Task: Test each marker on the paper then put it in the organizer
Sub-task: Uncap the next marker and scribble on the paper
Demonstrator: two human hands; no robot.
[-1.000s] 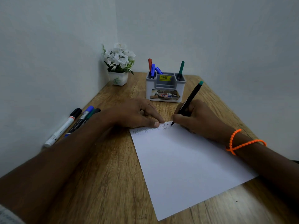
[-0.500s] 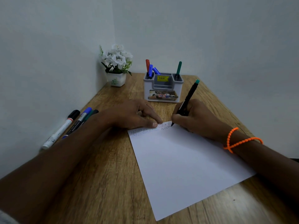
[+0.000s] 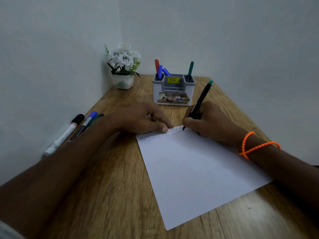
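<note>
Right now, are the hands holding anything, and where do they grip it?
The right hand grips a black marker low on its barrel, near the tip. The left hand holds nothing; its fingertips press the paper flat.

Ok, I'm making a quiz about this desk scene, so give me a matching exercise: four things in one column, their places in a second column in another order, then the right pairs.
Things:
1. green-capped marker
2. black-capped marker
3. flower pot
4. red marker

Places:
A. standing in the organizer, left compartment
B. lying on the table by the left wall
C. in the right hand, tip on the paper
D. far left corner of the table

Pairs: 1-C, 2-B, 3-D, 4-A
</note>
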